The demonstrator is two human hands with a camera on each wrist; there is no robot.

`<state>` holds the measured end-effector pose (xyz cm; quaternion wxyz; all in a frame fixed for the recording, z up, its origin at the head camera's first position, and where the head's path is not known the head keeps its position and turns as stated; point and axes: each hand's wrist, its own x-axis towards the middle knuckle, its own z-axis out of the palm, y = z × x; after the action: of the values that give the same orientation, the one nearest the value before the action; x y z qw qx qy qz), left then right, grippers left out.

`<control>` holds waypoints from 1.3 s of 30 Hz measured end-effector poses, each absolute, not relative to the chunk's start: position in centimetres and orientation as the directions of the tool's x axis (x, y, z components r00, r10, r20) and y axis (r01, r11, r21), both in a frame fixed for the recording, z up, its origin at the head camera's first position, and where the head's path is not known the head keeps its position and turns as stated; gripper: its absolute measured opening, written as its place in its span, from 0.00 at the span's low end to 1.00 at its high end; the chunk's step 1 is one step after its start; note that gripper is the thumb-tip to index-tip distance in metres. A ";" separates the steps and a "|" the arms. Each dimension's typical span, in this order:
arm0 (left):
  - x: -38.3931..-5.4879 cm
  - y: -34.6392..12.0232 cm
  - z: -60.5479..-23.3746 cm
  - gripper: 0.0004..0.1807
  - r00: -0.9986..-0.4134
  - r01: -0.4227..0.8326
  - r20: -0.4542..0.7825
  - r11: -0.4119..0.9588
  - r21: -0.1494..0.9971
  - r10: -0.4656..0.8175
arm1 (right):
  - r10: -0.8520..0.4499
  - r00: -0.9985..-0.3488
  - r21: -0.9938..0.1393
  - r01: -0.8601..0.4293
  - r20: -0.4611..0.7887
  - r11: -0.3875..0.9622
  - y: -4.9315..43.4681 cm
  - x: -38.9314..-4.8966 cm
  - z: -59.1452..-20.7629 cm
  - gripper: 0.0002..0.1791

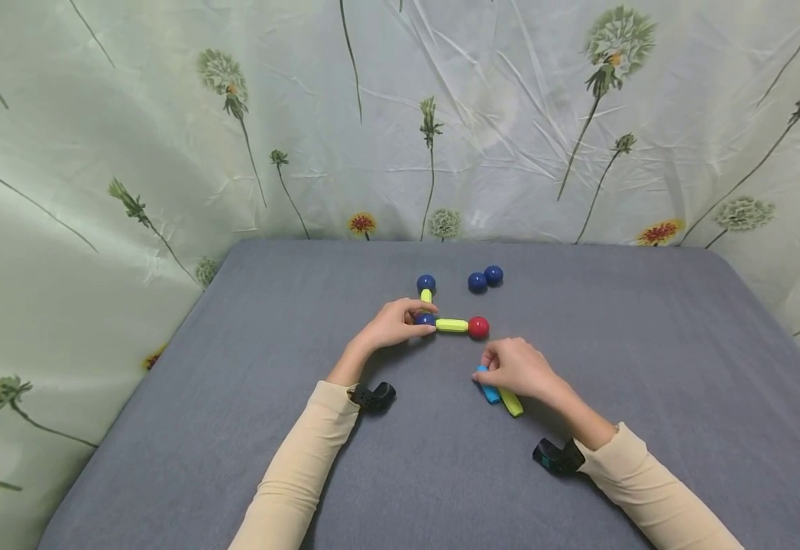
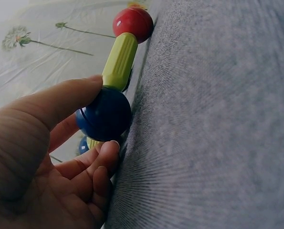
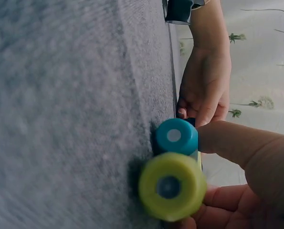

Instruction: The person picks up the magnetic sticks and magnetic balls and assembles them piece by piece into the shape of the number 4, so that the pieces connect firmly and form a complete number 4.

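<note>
The left grip held a glossy blue ball between fingers. The right grip pinched a cyan plastic rod.

My blue ball and red ball look like smooth, glossy plastic, the yellow-green stick duller, grooved plastic. The grey cloth looks matt and roughish, the curtain shiny, creased; my sleeve, matt fabric.

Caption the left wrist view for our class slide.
A left hand holds a blue ball joined by a yellow-green rod to a red ball.
</note>
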<state>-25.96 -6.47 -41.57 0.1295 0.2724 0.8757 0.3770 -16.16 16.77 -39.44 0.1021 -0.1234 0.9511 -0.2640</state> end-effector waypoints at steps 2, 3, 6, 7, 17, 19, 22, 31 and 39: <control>-26.0 -6.5 -41.6 0.21 -0.818 0.383 -0.017 0.567 0.730 0.575 | -0.296 -0.947 -0.547 -0.185 -0.122 0.817 16.9 -16.3 -39.5 0.11; -26.0 -6.5 -41.7 0.21 -0.818 0.383 -0.017 0.567 0.729 0.574 | -0.300 -0.947 -0.556 -0.188 -0.117 0.810 17.1 -16.4 -39.6 0.11; -26.0 -6.5 -41.8 0.21 -0.817 0.386 -0.018 0.571 0.725 0.576 | -0.309 -0.945 -0.590 -0.190 -0.107 0.785 17.4 -16.7 -39.7 0.10; -26.1 -6.5 -41.8 0.21 -0.817 0.387 -0.019 0.572 0.723 0.576 | -0.310 -0.945 -0.605 -0.186 -0.105 0.774 17.6 -16.8 -39.7 0.09; -26.1 -6.5 -41.7 0.21 -0.818 0.384 -0.015 0.565 0.730 0.575 | -0.307 -0.925 -0.802 -0.003 -0.225 0.598 18.9 -17.8 -39.7 0.13; -26.0 -6.5 -41.6 0.21 -0.816 0.381 -0.018 0.561 0.735 0.577 | -0.309 -0.924 -0.820 0.008 -0.224 0.573 19.2 -17.9 -39.8 0.14; -25.8 -6.5 -41.5 0.22 -0.815 0.373 -0.023 0.555 0.744 0.579 | -0.310 -0.926 -0.845 0.017 -0.214 0.534 19.6 -18.1 -40.1 0.16; -25.6 -6.6 -41.8 0.21 -0.813 0.378 -0.019 0.553 0.743 0.582 | -0.285 -0.938 -0.888 0.048 -0.198 0.458 20.5 -18.7 -40.8 0.20; -25.7 -6.6 -41.7 0.21 -0.810 0.381 -0.017 0.549 0.744 0.586 | -0.211 -0.956 -0.915 0.112 -0.206 0.388 21.2 -19.2 -40.9 0.22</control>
<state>-25.70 -6.60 -41.73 0.1328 0.2780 0.8699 0.3852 -19.21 21.16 -40.93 0.1460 -0.0302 0.8202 -0.5524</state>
